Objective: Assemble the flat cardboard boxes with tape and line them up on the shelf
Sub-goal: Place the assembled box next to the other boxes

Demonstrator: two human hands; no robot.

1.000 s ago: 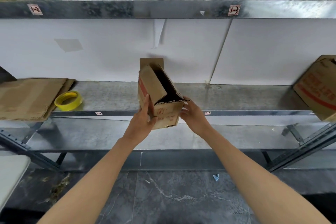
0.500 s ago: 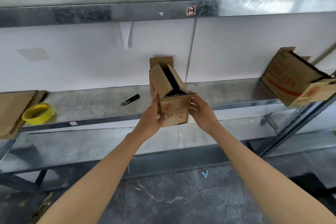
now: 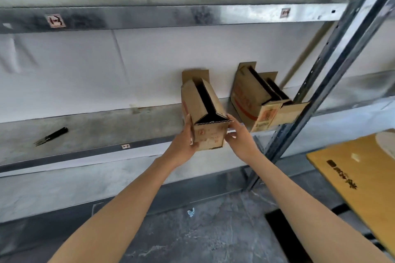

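Grey metal shelf [image 3: 96,126] w/ white wall [image 3: 64,74] behind, dark stone floor [image 3: 203,237] below: left hand [image 3: 181,147] & right hand [image 3: 240,141] clamp an open-topped cardboard box [image 3: 210,134] at the shelf's front edge, beside a second box [image 3: 248,96]. Yellow board [image 3: 359,168] cut off at right; box print illegible.

I am looking through the head camera at two long, slim arms. The left arm [image 3: 119,209] is showing bare from the bottom edge of the picture right up to the wrist. The right arm [image 3: 299,196] is showing bare in the same way. The left hand [image 3: 182,146] is bare too, and a short nail is showing on its thumb [image 3: 190,138]. The right hand [image 3: 239,141] is bare, with slim fingers [image 3: 232,120]. Both arms are looking wide near the camera and thin near the hands. The rest of the person is hiding outside the picture.
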